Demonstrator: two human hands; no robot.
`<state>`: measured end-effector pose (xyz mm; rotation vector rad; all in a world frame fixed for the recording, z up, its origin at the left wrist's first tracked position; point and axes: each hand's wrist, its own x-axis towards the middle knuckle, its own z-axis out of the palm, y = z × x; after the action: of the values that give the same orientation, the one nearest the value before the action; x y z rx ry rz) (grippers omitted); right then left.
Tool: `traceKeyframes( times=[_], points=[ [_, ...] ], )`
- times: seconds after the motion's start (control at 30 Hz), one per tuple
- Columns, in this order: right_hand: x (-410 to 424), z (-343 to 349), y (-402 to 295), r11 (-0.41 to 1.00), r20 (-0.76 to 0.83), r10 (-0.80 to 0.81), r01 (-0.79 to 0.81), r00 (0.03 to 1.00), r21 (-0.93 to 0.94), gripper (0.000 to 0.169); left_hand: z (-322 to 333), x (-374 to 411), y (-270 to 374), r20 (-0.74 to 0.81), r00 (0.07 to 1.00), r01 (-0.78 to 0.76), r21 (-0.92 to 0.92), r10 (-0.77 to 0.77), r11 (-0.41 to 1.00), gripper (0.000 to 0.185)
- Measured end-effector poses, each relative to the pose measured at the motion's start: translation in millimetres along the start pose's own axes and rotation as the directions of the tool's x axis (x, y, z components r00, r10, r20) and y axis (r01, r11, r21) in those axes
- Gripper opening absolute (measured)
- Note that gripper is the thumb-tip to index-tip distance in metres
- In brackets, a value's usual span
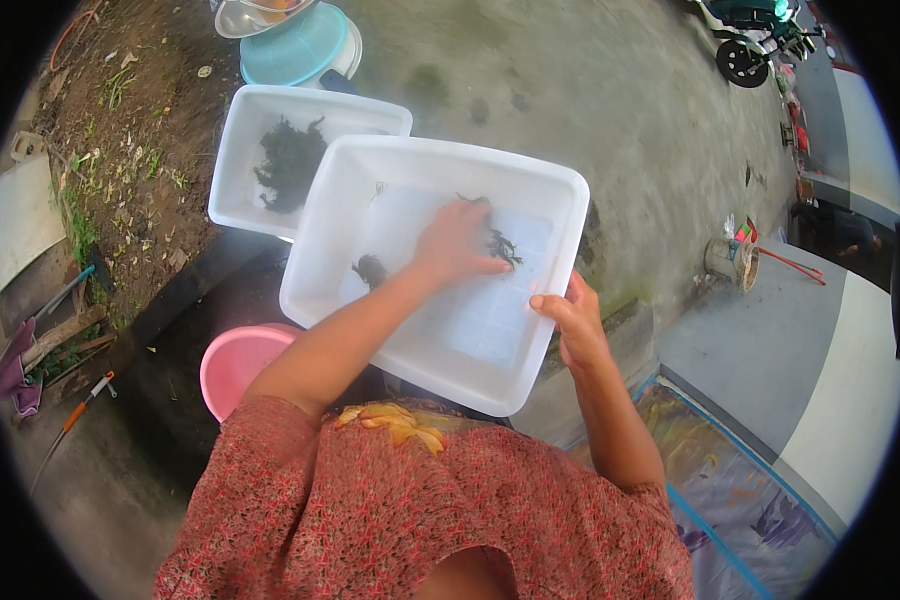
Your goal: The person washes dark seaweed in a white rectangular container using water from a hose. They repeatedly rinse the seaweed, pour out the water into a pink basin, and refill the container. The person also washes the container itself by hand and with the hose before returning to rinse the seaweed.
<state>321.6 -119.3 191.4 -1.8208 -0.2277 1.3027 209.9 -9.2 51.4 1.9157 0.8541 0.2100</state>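
A white plastic tub is tilted in front of me. My right hand grips its right rim, thumb on the inside. Down in the tub, my left hand is curled palm-down over wet-looking dark green leaves, which stick out between thumb and fingers. A second small dark clump lies near the tub's left wall, and a thin scrap of green clings to the far wall. Behind to the left, a second white tub holds a larger heap of dark greens.
A pink basin stands left of my forearm. Beyond the tubs are a light blue plastic basket and a metal bowl. At right stand a dirty bucket and a parked scooter. An orange-handled tool lies left.
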Motion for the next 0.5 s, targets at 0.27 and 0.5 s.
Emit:
traceKeyframes(
  times=[0.27, 0.5],
  points=[
    [-8, -16, 18, 0.999, -0.006, 0.004, -0.003, 1.0, 0.049, 0.059, 4, -14, -4, 0.184, 0.976, -0.122, 0.041, 0.113, 0.992, 0.016],
    [-17, -30, 16, 0.997, -0.055, -0.069, 0.071, 0.996, 0.026, 0.061, -132, -17, -50, -0.321, 0.946, -0.007, -0.164, -0.047, 0.986, 0.013]
  ],
)
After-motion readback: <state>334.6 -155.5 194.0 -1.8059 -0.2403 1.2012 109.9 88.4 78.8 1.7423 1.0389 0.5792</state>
